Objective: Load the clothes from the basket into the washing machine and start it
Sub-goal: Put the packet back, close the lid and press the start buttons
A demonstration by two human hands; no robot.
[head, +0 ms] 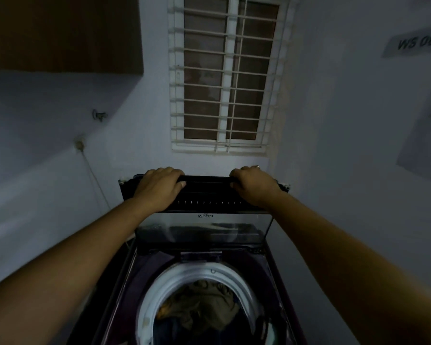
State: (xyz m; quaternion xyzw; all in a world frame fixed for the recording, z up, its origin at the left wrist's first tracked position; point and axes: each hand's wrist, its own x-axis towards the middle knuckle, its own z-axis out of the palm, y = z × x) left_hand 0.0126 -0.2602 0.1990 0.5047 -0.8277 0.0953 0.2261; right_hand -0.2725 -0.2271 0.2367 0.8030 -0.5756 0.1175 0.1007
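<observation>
Both hands, left and right, grip the raised lid below a barred window, clothes in the washer beneath them.

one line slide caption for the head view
Both hands, left hand and right hand, grip the raised dark glass lid above olive clothes in the white-rimmed drum.

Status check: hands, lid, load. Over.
Both hands, left hand and right hand, gripping top edge of raised lid. Clothes in the drum. Basket not in view. Nothing blocking the lid's path.
</observation>
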